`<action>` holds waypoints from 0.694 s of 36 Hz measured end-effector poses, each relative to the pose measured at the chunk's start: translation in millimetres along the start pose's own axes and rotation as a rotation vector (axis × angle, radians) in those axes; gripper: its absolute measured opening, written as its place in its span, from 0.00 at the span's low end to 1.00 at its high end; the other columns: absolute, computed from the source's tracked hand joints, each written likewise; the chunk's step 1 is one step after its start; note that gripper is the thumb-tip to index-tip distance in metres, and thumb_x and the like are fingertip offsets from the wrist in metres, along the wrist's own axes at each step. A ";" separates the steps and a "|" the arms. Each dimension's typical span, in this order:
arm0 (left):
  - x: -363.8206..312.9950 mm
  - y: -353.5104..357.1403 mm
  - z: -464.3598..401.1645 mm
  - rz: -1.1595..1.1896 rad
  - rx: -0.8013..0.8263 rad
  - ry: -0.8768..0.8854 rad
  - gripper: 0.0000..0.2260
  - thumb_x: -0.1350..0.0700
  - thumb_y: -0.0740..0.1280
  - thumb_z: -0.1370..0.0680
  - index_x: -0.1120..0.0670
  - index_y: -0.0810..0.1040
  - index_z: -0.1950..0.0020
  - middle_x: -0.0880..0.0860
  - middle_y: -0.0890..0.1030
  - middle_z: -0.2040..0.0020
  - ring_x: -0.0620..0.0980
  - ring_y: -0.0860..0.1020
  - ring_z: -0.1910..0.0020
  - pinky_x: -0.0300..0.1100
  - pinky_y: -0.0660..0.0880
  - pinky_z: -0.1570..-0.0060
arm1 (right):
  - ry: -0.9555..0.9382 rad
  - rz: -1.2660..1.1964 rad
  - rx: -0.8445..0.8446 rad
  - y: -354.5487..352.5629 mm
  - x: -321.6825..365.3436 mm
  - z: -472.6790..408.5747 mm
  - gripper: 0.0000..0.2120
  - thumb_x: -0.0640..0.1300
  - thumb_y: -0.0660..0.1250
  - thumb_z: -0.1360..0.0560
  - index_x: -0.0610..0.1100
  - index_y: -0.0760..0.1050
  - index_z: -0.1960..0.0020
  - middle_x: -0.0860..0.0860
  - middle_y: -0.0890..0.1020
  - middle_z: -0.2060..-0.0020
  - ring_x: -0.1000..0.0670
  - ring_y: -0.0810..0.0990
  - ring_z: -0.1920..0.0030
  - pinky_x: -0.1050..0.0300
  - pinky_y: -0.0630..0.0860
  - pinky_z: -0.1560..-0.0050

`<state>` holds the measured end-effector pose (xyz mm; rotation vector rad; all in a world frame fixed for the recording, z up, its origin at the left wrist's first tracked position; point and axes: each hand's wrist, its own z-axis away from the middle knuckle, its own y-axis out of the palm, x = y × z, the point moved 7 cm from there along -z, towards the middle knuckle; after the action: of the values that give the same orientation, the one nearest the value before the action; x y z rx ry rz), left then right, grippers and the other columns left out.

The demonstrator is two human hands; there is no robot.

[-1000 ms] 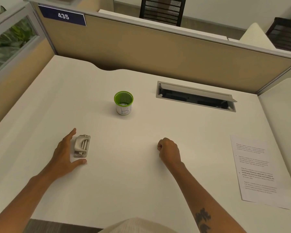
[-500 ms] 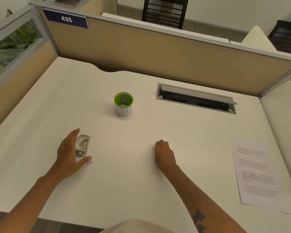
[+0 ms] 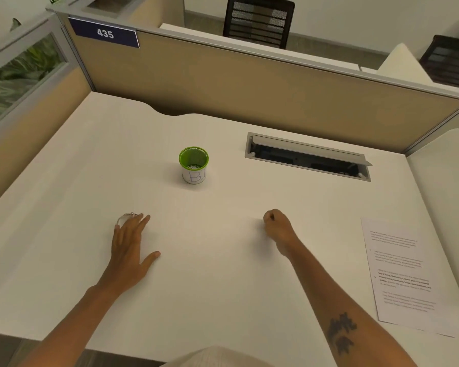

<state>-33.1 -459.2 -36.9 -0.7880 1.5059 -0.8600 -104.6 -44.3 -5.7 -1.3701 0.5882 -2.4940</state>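
My left hand (image 3: 129, 247) lies flat on the white desk (image 3: 223, 287) with straight fingers over a small grey metal hole punch (image 3: 123, 218); only the punch's far edge shows past my fingertips. My right hand (image 3: 277, 227) rests on the desk as a loose fist, holding nothing that I can see. A green cup (image 3: 194, 165) with a white label marked "B" stands upright beyond and between both hands, with small white bits at its bottom.
A printed paper sheet (image 3: 403, 276) lies at the right edge of the desk. An open cable hatch (image 3: 308, 157) sits at the back right. Beige partition walls (image 3: 249, 83) close the desk at the back and left.
My left hand slid from beside the hole punch onto it and now covers most of it. My right fist stayed roughly where it was.
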 end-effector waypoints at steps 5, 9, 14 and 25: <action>0.3 -7.4 4.0 -0.040 -0.143 -0.100 0.40 0.39 0.65 0.25 0.53 0.60 0.16 0.51 0.56 0.15 0.60 0.53 0.15 0.56 0.38 0.18 | 0.017 -0.122 0.031 -8.5 30.6 -19.7 0.08 0.38 0.59 0.17 0.41 0.75 0.51 0.45 0.76 0.58 0.45 0.73 0.56 0.50 0.74 0.53; 11.5 -17.6 9.5 0.008 -0.284 -0.236 0.43 0.37 0.67 0.28 0.50 0.59 0.17 0.42 0.50 0.18 0.49 0.52 0.17 0.58 0.47 0.19 | -0.035 -0.117 0.060 2.2 70.3 -33.3 0.10 0.41 0.61 0.15 0.36 0.78 0.43 0.45 0.78 0.56 0.47 0.76 0.56 0.52 0.78 0.53; 26.2 -18.0 11.3 0.090 -0.289 -0.373 0.47 0.44 0.78 0.28 0.48 0.56 0.16 0.47 0.58 0.18 0.62 0.63 0.22 0.69 0.63 0.29 | -0.161 -0.046 0.097 32.1 134.9 -41.6 0.09 0.38 0.59 0.17 0.38 0.78 0.48 0.46 0.77 0.60 0.48 0.74 0.59 0.53 0.75 0.57; 43.4 -20.8 9.1 0.302 -0.278 -0.451 0.46 0.60 0.79 0.27 0.49 0.56 0.16 0.53 0.76 0.28 0.62 0.70 0.28 0.65 0.62 0.29 | -0.390 0.239 0.122 109.9 235.1 -53.2 0.06 0.37 0.63 0.19 0.43 0.79 0.50 0.50 0.79 0.54 0.53 0.75 0.59 0.61 0.74 0.62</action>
<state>-28.2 -507.8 -41.1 -0.8604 1.3039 -0.2265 -273.7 -221.3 95.6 -1.5774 0.4728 -1.9723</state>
